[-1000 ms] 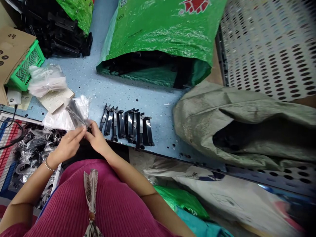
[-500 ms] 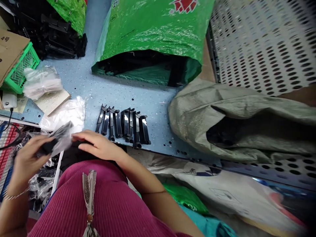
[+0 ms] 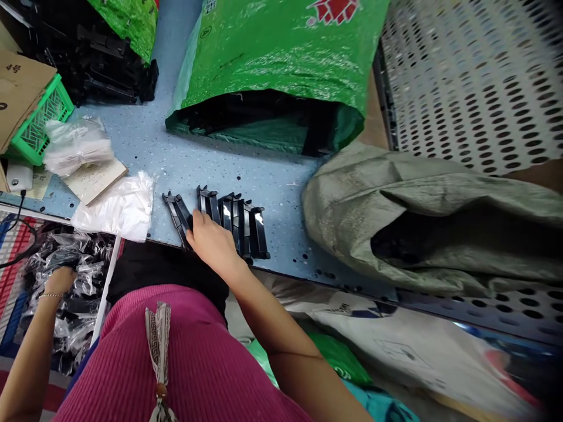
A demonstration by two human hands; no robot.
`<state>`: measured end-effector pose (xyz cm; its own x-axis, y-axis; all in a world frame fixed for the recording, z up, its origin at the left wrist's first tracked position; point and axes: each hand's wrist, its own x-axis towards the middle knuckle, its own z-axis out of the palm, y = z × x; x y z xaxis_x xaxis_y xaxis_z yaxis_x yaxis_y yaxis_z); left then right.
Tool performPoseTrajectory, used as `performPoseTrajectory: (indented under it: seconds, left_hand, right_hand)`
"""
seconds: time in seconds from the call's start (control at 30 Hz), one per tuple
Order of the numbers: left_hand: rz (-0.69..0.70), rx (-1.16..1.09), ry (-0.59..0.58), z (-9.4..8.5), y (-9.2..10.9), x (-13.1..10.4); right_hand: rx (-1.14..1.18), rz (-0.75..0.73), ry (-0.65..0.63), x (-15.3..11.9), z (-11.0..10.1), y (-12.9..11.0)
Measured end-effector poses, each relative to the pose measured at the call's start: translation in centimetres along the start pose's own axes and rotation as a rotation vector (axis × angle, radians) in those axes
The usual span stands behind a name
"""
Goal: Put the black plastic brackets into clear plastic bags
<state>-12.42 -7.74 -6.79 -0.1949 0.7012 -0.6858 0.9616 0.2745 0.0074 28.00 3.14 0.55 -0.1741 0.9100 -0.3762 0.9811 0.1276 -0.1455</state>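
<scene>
My right hand is at the front edge of the blue speckled table, its thumb and fingers closed on a black plastic part at the left end of a row. The rest of the row of black parts lies just beyond and to the right of the hand. Down at the left, my left hand reaches into a pile of black parts in clear bags. Its fingers are hidden among dark bagged items. A flat stack of clear bags rests on the table between the hands.
A large green bag with black contents stands open at the back. A grey-green sack lies at the right. Behind the left side are a green basket, bundled bags and a heap of black parts.
My left hand has moved down from the table edge into the bagged pile. My right hand went right onto the row, whose left-end parts are now shifted and tilted.
</scene>
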Motion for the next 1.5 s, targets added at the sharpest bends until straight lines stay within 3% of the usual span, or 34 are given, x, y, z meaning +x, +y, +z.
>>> performPoseTrajectory:
  seconds: [0.07,0.17,0.2,0.27,0.3,0.43,0.53,0.6,0.67,0.73,0.8,0.83,0.9,1.0,1.03,1.1,1.17,1.27,1.37,1.5]
  left_hand:
    - [0.092,-0.086,0.172,-2.6,4.3,-0.2]
    - [0.491,-0.349,0.618,-5.4,12.5,0.1]
    - [0.553,-0.351,0.727,-6.0,14.9,0.5]
    - [0.593,-0.329,0.803,-6.8,18.2,1.7]
    - [0.584,-0.348,0.804,-7.1,18.9,2.4]
    - [0.485,-0.696,0.636,-8.5,17.4,5.0]
    - [0.448,-0.881,0.433,-9.3,15.7,5.3]
    - [0.46,-0.94,0.405,-9.5,15.4,4.7]
    - [0.511,-0.924,0.49,-9.5,15.3,3.7]
    - [0.607,-0.736,0.628,-9.6,15.0,2.8]
    - [0.681,-0.458,0.729,-9.8,14.4,2.6]
    - [0.695,-0.359,0.753,-10.0,14.1,2.9]
    - [0.696,-0.319,0.755,-10.5,13.5,3.8]
    - [0.714,-0.463,0.694,-10.9,13.2,4.6]
    - [0.736,-0.497,0.685,-10.8,13.4,4.3]
    - [0.824,-0.491,0.684,-10.2,14.1,2.6]
    - [0.966,-0.422,0.665,-9.1,15.0,-0.1]
    - [1.122,-0.368,0.602,-7.4,16.0,-3.8]
    - [1.115,-0.385,0.605,-6.4,15.5,-5.5]
    - [1.063,-0.471,0.659,-5.9,14.5,-5.5]
  right_hand:
    - [0.012,-0.008,-0.003,0.0,0.2,0.1]
    - [0.113,-0.013,-0.022,0.3,0.5,0.7]
    - [0.184,-0.021,-0.025,0.5,0.6,1.2]
    - [0.406,-0.041,-0.011,0.7,1.1,2.1]
    - [0.562,-0.048,0.008,0.9,1.4,2.5]
    - [1.419,-0.079,0.032,1.7,2.6,1.8]
    - [1.94,-0.162,-0.094,3.4,3.1,-1.9]
    - [2.104,-0.201,-0.17,5.1,3.4,-4.9]
    - [2.124,-0.169,-0.177,6.6,3.7,-7.5]
    - [2.044,-0.104,-0.073,7.1,4.2,-8.8]
    - [1.977,-0.079,0.055,6.5,4.5,-8.7]
    - [1.976,-0.091,0.06,5.7,4.7,-8.2]
    - [2.023,-0.145,-0.146,4.0,5.0,-6.8]
    - [2.063,-0.158,-0.708,2.1,5.5,-5.0]
    - [2.077,-0.126,-0.843,1.9,5.6,-4.7]
    - [2.134,-0.046,-0.967,2.1,5.9,-4.7]
    - [2.166,-0.015,-0.947,2.4,6.1,-5.2]
    - [2.076,-0.077,-0.706,2.0,6.0,-6.1]
    - [1.958,-0.144,-0.495,0.9,5.9,-6.7]
    - [1.942,-0.128,-0.506,0.6,5.9,-7.1]
